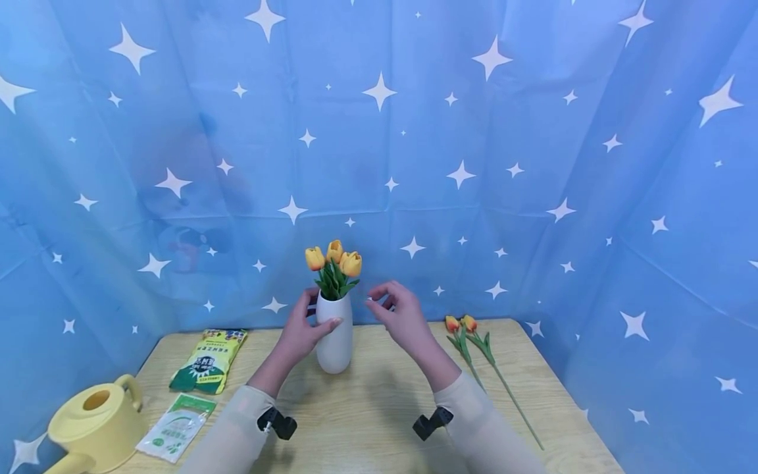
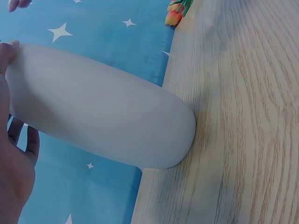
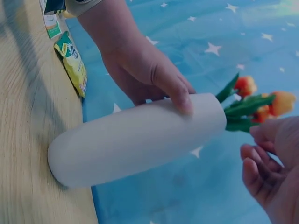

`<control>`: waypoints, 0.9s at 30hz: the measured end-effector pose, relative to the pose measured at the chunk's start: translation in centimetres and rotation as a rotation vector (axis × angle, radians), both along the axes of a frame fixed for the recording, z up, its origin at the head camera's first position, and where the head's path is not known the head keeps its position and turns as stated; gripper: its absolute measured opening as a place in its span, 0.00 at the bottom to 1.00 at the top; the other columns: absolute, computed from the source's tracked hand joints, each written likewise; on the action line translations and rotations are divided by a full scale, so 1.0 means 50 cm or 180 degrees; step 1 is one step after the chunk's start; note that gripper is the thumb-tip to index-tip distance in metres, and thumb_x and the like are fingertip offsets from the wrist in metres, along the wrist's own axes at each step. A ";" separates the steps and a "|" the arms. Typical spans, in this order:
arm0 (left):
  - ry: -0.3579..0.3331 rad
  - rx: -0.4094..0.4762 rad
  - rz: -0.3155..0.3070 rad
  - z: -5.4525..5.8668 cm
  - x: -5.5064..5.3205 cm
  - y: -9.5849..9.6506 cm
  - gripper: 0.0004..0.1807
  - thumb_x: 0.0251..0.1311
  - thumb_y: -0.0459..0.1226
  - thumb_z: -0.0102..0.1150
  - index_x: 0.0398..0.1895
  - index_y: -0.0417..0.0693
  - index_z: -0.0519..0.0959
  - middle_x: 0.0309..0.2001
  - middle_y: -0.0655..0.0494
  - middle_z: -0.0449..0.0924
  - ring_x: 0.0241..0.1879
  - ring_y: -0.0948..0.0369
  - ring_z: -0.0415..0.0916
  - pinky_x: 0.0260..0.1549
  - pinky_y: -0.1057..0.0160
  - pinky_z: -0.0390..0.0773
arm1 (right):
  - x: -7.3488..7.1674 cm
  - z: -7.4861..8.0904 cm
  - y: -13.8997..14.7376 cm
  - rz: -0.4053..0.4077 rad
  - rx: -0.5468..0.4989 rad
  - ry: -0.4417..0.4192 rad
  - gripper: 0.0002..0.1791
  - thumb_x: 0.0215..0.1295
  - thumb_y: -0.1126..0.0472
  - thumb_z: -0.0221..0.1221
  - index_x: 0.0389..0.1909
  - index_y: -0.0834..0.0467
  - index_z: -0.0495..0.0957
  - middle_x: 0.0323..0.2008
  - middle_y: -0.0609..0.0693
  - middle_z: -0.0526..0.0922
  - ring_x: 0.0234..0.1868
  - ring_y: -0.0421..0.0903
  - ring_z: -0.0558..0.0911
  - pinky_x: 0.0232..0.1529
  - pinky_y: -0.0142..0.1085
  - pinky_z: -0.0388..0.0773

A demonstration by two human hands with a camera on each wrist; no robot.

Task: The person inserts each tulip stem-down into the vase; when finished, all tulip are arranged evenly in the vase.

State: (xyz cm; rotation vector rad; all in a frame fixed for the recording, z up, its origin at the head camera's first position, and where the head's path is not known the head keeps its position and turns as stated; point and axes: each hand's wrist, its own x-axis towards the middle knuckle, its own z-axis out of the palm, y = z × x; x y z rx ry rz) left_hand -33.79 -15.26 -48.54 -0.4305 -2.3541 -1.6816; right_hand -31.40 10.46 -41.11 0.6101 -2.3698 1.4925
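A white vase (image 1: 335, 343) stands upright on the wooden table, with three yellow-orange tulips (image 1: 351, 264) in it. Their green leaves (image 1: 335, 282) spread just above the rim. My left hand (image 1: 301, 334) grips the upper part of the vase, thumb across the front and fingers round the far side. In the left wrist view the vase (image 2: 103, 107) fills the middle and its base meets the tabletop. My right hand (image 1: 404, 317) hovers to the right of the flowers, fingers loosely bent and nothing between them. In the right wrist view its fingertips (image 3: 261, 133) appear close by the leaves.
Two more orange tulips (image 1: 500, 368) lie on the table's right side, stems toward me. At the left are a yellow-green packet (image 1: 210, 361), a white and green sachet (image 1: 177, 428) and a yellow watering can (image 1: 97, 431). A blue star-patterned curtain (image 1: 426, 131) hangs behind.
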 end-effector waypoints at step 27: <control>-0.0074 -0.0007 0.0026 0.000 0.000 -0.002 0.46 0.66 0.59 0.78 0.78 0.53 0.66 0.73 0.47 0.72 0.72 0.40 0.72 0.65 0.32 0.78 | 0.037 -0.215 0.337 -0.1007 0.0455 -0.0708 0.10 0.77 0.63 0.69 0.53 0.63 0.84 0.43 0.55 0.85 0.34 0.46 0.81 0.31 0.34 0.81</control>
